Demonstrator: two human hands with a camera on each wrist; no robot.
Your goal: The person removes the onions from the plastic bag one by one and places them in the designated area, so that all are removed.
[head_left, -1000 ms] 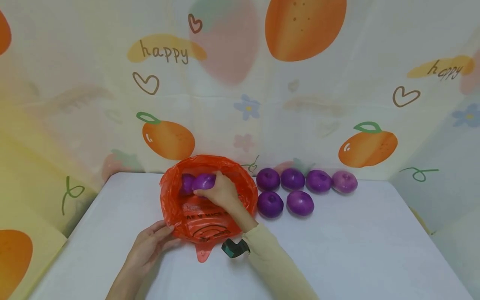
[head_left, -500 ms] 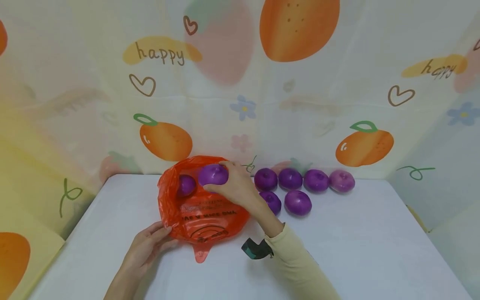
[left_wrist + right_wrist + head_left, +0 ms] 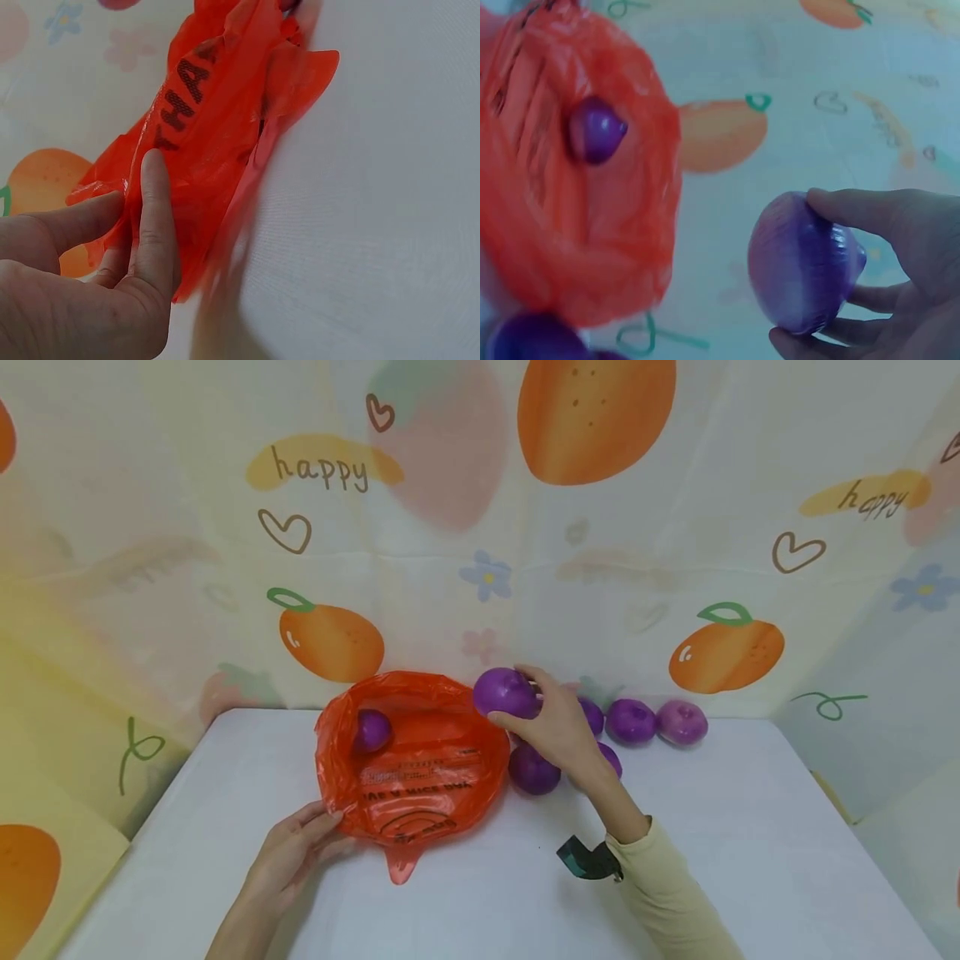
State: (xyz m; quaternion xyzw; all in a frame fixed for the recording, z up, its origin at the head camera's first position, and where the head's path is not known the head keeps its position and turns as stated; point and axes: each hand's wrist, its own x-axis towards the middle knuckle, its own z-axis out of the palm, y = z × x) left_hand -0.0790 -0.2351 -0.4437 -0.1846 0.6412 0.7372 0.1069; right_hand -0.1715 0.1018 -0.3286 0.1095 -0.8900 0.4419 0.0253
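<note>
A red plastic bag (image 3: pixel 416 727) stands open-mouthed on the table, with one purple onion (image 3: pixel 372 731) inside at its left. My left hand (image 3: pixel 288 860) holds the near-left rim; in the left wrist view the thumb and fingers (image 3: pixel 156 217) lie on either side of the bag's red film (image 3: pixel 202 112). Over the bag's right rim, my right hand (image 3: pixel 558 722) grips another purple onion (image 3: pixel 504 692) between thumb and fingers. The right wrist view shows this onion (image 3: pixel 802 262), its pointed tip toward the palm, apart from the bag (image 3: pixel 630 225).
Several more purple onions sit on the white table (image 3: pixel 450 910) right of the bag: a back row ending with a paler onion (image 3: pixel 682 722), and a front onion (image 3: pixel 534 768). My right hand partly covers some. A patterned cloth (image 3: pixel 465 568) hangs behind.
My right hand has lifted one onion out of the bag and moved it right, past the rim. One onion stays inside. The left hand keeps its place at the rim.
</note>
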